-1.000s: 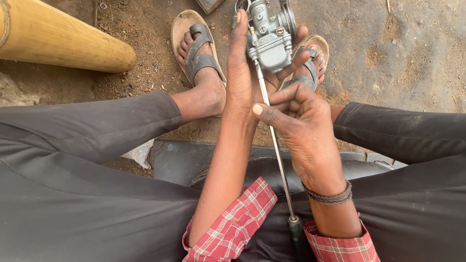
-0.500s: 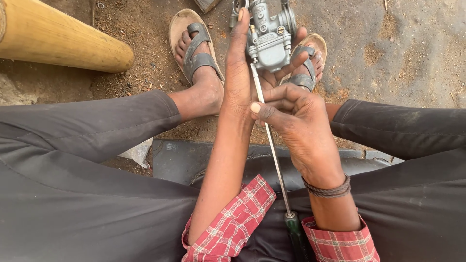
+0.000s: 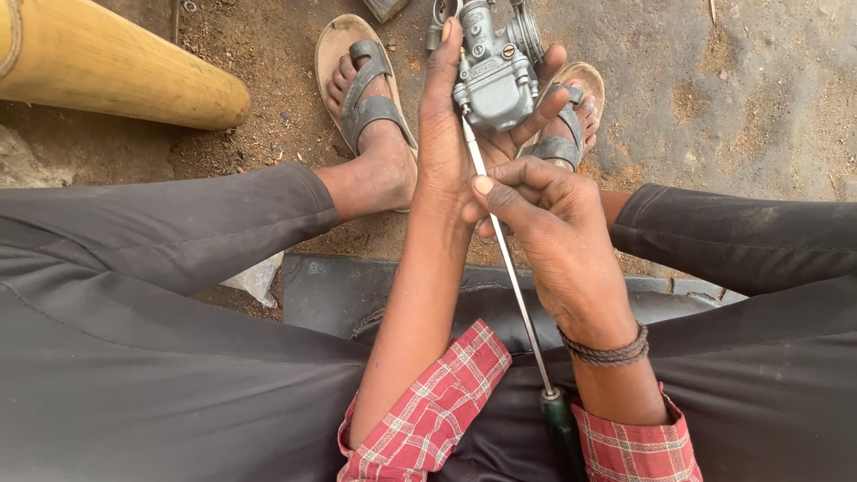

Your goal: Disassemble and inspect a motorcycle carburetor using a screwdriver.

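Carburetor (image 3: 494, 71), grey metal, sits top centre of view, held up over the dirt ground (image 3: 732, 107) betw the two sandalled feet. Left hand (image 3: 455, 152) is wrapped round it from behind/below: palm under the body, long fingers running up its left side, thumb showing on the right side of the casting, so it's grasping the carb firmly. Right hand (image 3: 558, 241) is just below and touching the left hand's heel, fingers curled and pinched on the thin steel shaft of a long screwdriver (image 3: 509, 268); thumb lies along the shaft, pointing up-left. Shaft runs diagonally from the carb's lower left corner, where the tip meets the body, down-right betw the forearms to a dark green handle (image 3: 561, 428) near the bottom edge, handle resting in the lap, not gripped. Exact screw the tip is on: can't tell, too small. Right wrist has a dark braided band (image 3: 611, 350). Both cuffs are red-white check, pushed back. Legs in dark grey trousers spread left and right; person is sitting on a black padded seat (image 3: 330, 295), low to the ground. Left foot in grey-strap sandal (image 3: 361, 80) is just left of the carb hand; right sandal (image 3: 571, 116) partly hidden behind the hands. Thick yellow bamboo-like pole (image 3: 116, 67) lies top left, well apart from the hands.
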